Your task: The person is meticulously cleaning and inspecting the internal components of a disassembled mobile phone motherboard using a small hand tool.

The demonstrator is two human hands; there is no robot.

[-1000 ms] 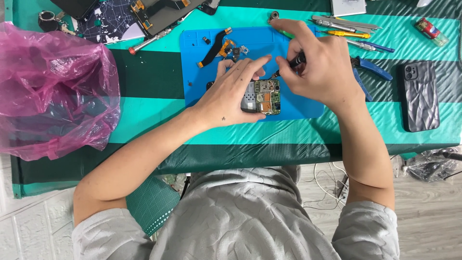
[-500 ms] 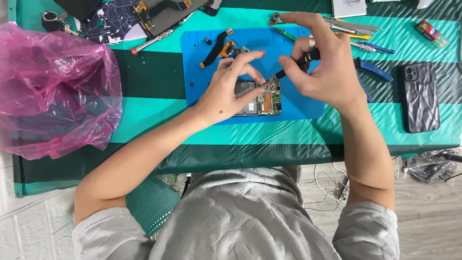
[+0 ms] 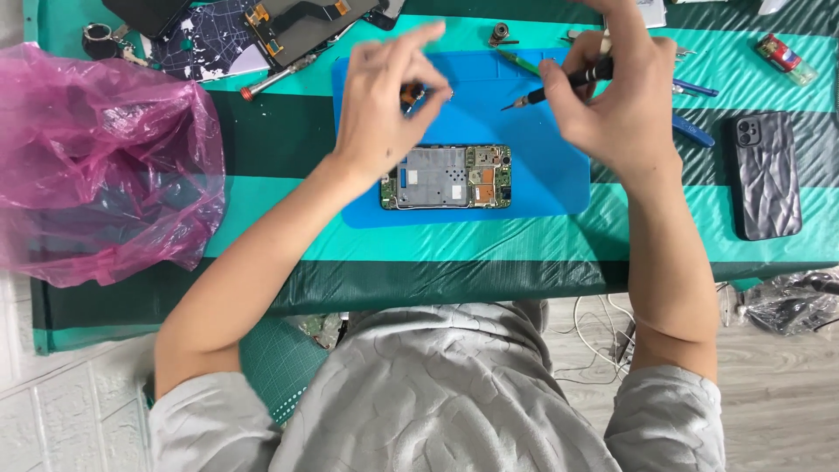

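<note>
- While both hands hover above it, the opened phone (image 3: 446,177) lies flat on the blue mat (image 3: 542,175), near the mat's front edge. Its back is off, so you can see a big grey metal plate, small green boards and little gold and orange bits at its right end.
- Nothing touches the phone.
- Just behind the phone, the left hand (image 3: 382,109) floats over the mat with its fingers loosely spread. Something small and orange (image 3: 409,93) shows by its thumb and fingertips, but I cannot tell if the hand is pinching it.
- Behind the phone and to its right, the right hand (image 3: 616,100) pinches a thin black screwdriver (image 3: 552,88). The sharp tip points left, over the mat.
- Far to the right of the phone, a dark phone case (image 3: 766,173) lies on the striped green tablecloth (image 3: 288,227).
- Far to the left of the phone sits a crumpled pink plastic bag (image 3: 100,166).
- Behind the phone, past the mat's far edge, lie a dark screen panel (image 3: 301,22) and another screwdriver with a red end (image 3: 278,77).
- More small tools (image 3: 690,87) lie behind the phone to the right, half hidden by the right hand.
</note>
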